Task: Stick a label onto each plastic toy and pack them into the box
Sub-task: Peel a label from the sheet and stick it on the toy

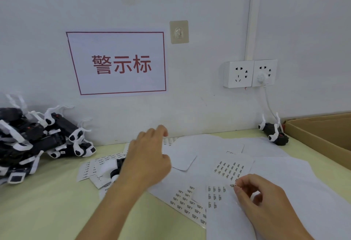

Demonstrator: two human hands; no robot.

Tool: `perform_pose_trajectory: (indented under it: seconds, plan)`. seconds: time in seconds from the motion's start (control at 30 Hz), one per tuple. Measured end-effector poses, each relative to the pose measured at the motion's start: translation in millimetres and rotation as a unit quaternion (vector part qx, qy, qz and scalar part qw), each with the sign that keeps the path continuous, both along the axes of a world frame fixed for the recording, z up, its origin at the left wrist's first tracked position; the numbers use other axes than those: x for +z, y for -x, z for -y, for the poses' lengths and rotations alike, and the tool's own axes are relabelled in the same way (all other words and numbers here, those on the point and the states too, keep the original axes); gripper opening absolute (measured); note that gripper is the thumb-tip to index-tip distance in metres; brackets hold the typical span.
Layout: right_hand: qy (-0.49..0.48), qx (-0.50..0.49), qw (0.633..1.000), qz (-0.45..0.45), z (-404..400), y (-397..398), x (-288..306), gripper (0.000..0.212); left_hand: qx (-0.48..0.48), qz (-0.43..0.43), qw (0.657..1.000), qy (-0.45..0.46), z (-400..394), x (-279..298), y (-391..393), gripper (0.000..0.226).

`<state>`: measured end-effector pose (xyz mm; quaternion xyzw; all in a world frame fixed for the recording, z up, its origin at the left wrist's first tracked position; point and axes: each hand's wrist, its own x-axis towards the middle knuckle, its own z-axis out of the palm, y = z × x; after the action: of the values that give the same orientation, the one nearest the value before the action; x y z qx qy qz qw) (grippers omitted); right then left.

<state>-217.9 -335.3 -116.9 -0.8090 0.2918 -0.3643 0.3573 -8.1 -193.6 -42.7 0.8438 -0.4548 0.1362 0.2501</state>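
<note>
Far left, a pile of toys [38,140], black bodies with white parts, sits on the bench [47,201] against the wall. Just right of it, one toy [116,169] lies on a label sheet [91,167], mostly hidden under the left hand [146,158]. That hand hangs over it with fingers loosely spread, a wide grip, holding nothing that can be seen. Above, a red-bordered sign [117,62] is stuck to the wall. Centre now: white sheets [209,144] lie scattered and overlapping, some with rows of small printed labels. The right hand [266,198] hovers low here, thumb and forefinger pinching one tiny label [233,185], a narrow grip. Further right, a lone toy [273,133] rests by the wall below the sockets [249,73]. At the right edge, the open box [313,135] stands just beside that toy.
</note>
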Motion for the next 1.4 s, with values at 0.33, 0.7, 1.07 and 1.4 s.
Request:
perform_pose_trajectory:
  seconds: [0.33,0.7,1.07,1.4]
  plan:
    - [-0.005,-0.008,1.000,0.003,-2,-1,0,0.028,0.083,-0.028,0.973,-0.212,-32,-4,-36,0.046]
    - [0.016,0.047,0.996,0.068,-2,6,16,0.025,-0.169,-0.519,0.829,0.119,7,-5,25,0.040]
    - [0.079,0.089,0.991,0.065,3,10,20,0.033,-0.228,-0.651,0.689,0.222,48,-65,90,0.066]
    - [0.108,0.099,0.989,-0.015,11,5,41,0.030,-0.279,-0.611,0.705,0.228,48,-65,87,0.064]
